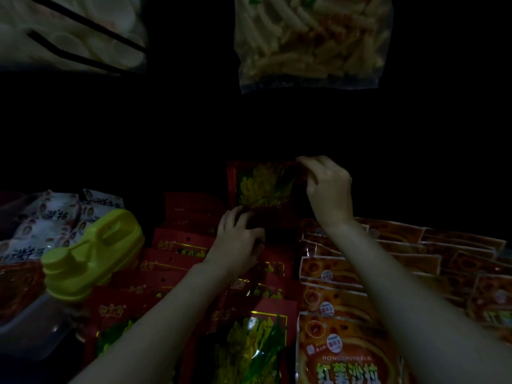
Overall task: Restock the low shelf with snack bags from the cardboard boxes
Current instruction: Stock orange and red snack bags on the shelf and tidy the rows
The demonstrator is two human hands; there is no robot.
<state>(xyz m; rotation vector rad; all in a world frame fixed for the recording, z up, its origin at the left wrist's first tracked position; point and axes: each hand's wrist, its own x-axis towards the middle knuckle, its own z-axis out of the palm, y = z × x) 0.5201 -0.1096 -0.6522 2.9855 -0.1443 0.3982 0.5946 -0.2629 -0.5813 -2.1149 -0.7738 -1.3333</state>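
A red snack bag with a yellow picture (pixel 263 189) stands upright at the back of the low shelf, in dim light. My right hand (pixel 327 187) pinches its top right corner. My left hand (pixel 238 236) grips its bottom left edge with curled fingers. In front of it lie rows of the same red bags (pixel 177 245), overlapping toward me. To the right are rows of orange bags with round pictures (pixel 332 297). No cardboard box is in view.
A yellow-green plastic jug lid (pixel 91 256) sits on a clear container at the left. White printed snack packs (pixel 52 220) lie behind it. Clear bags of pale stick snacks (pixel 310 40) and round crackers (pixel 69 31) hang above. The back of the shelf is dark.
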